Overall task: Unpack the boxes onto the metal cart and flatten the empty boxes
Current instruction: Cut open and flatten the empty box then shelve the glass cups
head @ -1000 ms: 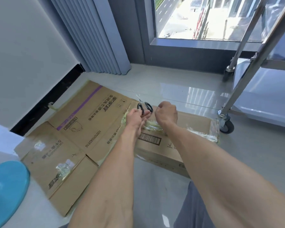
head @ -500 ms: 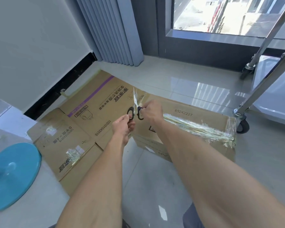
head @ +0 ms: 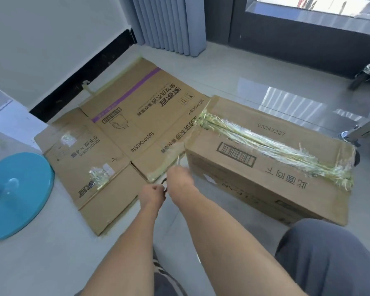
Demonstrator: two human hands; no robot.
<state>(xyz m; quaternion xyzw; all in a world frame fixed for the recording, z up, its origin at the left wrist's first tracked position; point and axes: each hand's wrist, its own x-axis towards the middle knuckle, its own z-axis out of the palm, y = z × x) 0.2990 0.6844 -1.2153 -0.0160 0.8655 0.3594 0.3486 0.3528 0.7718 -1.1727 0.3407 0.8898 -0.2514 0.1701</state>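
Observation:
A sealed cardboard box (head: 271, 167) lies on the floor at the right, with torn, shredded tape (head: 263, 144) along its top seam. Left of it a flattened box (head: 124, 133) lies spread on the floor. My left hand (head: 152, 194) and my right hand (head: 181, 180) are close together in front of the sealed box's near-left corner. Between them they hold a pair of black-handled scissors (head: 164, 185). My left hand is curled at one handle loop. My right hand is blurred, and its fingers seem to grip the other. The metal cart's leg (head: 365, 127) shows at the right edge.
A blue round base (head: 17, 195) sits on the floor at the left. A white wall with black skirting (head: 79, 82) runs behind the flat cardboard. Grey curtains (head: 171, 24) and a window frame close off the back. My knee (head: 329, 259) is at the lower right.
Both hands have pulled the scissors back from the box's top seam and down towards me, to the near-left corner. The view has tilted down and closer to the boxes.

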